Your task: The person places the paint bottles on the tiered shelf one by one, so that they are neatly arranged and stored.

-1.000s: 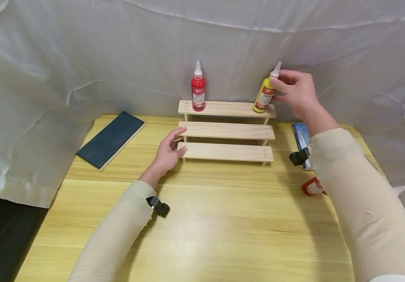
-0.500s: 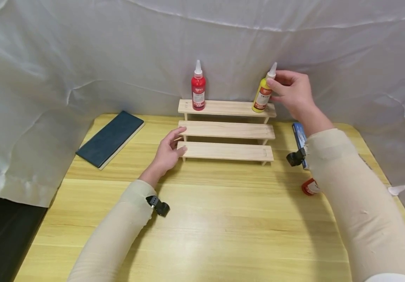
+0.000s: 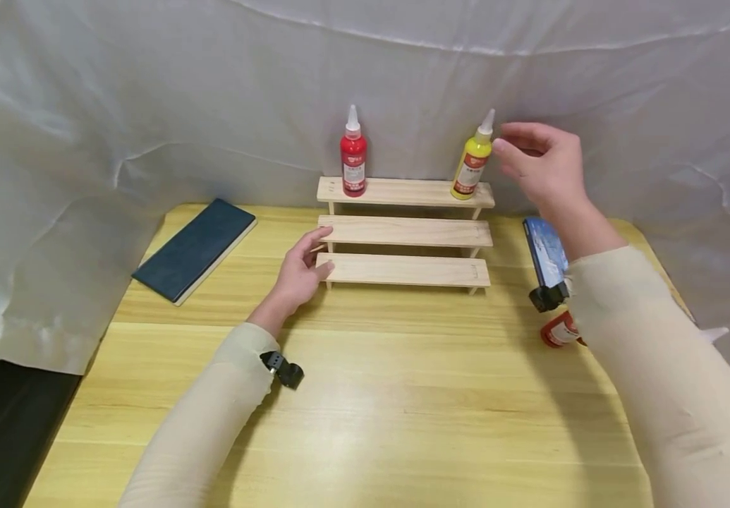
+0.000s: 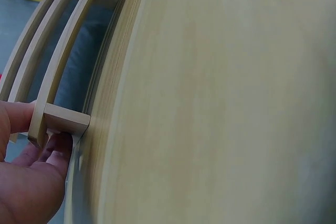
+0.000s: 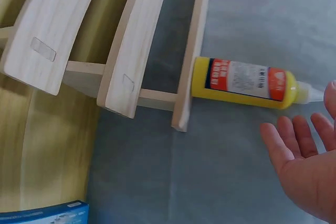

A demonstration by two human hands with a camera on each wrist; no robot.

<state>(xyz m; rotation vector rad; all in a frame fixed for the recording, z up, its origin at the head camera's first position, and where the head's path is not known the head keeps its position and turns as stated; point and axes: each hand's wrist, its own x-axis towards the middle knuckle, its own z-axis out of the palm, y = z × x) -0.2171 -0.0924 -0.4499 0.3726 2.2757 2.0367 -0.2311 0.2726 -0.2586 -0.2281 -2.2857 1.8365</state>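
Note:
A three-tier wooden rack (image 3: 403, 231) stands at the back of the table. At its left end my left hand (image 3: 297, 276) holds the lowest tier; in the left wrist view the thumb lies on one side of the board and curled fingers sit by the end support. On the top tier a red bottle (image 3: 354, 167) with a white nozzle stands at the left, and a yellow bottle (image 3: 471, 166) stands at the right. My right hand (image 3: 549, 162) hovers just right of the yellow bottle, fingers relaxed and apart from it, as the right wrist view (image 5: 310, 166) also shows.
A dark notebook (image 3: 195, 250) lies left of the rack. To the right are a blue box (image 3: 544, 247) and a red bottle lying down (image 3: 558, 330), partly hidden by my right sleeve. Grey cloth (image 3: 244, 92) hangs behind the table.
The right hand has let go of the yellow bottle and moved off to the right. That bottle shifted slightly left before the release. The left hand keeps its hold on the rack.

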